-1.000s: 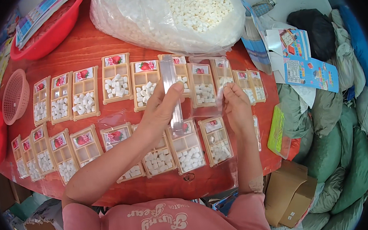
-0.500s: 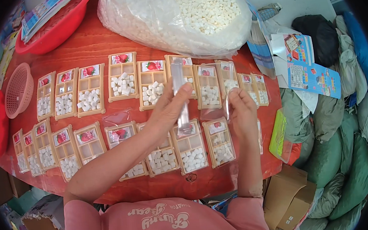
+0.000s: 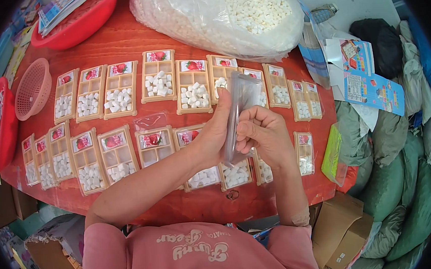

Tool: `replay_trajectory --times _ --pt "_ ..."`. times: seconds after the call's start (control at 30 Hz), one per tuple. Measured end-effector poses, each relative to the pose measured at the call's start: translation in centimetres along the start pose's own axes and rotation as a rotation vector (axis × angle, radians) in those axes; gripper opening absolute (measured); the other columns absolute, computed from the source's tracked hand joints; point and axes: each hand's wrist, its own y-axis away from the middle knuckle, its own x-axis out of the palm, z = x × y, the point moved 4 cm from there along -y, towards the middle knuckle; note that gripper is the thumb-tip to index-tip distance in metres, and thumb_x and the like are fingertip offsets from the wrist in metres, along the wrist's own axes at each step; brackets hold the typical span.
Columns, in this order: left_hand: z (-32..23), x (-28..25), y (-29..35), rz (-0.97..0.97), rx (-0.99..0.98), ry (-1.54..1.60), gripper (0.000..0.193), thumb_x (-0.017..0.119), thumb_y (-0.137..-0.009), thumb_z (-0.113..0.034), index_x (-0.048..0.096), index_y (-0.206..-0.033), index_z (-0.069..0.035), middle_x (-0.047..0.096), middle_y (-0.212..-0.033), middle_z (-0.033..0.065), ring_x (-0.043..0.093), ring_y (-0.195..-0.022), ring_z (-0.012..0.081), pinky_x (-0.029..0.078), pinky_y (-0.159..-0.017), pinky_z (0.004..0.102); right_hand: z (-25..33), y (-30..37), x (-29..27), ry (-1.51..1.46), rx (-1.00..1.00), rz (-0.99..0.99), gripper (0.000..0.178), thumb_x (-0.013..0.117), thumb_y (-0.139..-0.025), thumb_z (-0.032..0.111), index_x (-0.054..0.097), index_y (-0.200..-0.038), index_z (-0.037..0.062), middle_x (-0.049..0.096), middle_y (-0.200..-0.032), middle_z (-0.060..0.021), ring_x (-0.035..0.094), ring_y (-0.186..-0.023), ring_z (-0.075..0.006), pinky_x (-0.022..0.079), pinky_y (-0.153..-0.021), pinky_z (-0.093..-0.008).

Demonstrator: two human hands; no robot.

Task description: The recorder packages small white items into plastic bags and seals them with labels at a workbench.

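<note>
My left hand (image 3: 213, 135) is wrapped round a bundle of clear plastic bags (image 3: 247, 89), held upright over the middle of the table. My right hand (image 3: 269, 136) has its fingers curled in a pinch at the bundle's right side. Around and beneath them stand two rows of beige divided trays (image 3: 102, 160), each with a strawberry-printed card and small white cubes that look like marshmallows. One such tray (image 3: 277, 85) stands just beyond my right hand. My hands and the bundle hide parts of several trays.
A large clear sack (image 3: 176, 18) of white cubes lies at the back. To the left are a red basin (image 3: 83, 28), a pink basket (image 3: 33, 90) and a red bowl (image 3: 10, 125) of small packets. Printed blue card (image 3: 374, 91), sacks and a cardboard box (image 3: 342, 228) are on the right.
My right hand has left a tray at the back right and come left to the plastic bundle. The left hand has turned the bundle slightly. The whole view has shifted a little.
</note>
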Motion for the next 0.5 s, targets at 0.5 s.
replay_trajectory --times 0.5 --pt "-1.3 0.6 0.8 -0.147 0.284 -0.343 0.05 0.049 -0.089 -0.051 0.053 -0.104 -0.003 0.056 -0.089 0.0024 0.054 -0.084 0.0108 0.046 -0.074 0.0269 0.9 1.3 1.8 0.389 -0.304 -0.235 0.006 0.057 -0.083 0.006 0.06 -0.085 0.0014 0.055 -0.069 0.0016 0.048 -0.061 -0.0026 0.038 -0.053 -0.0188"
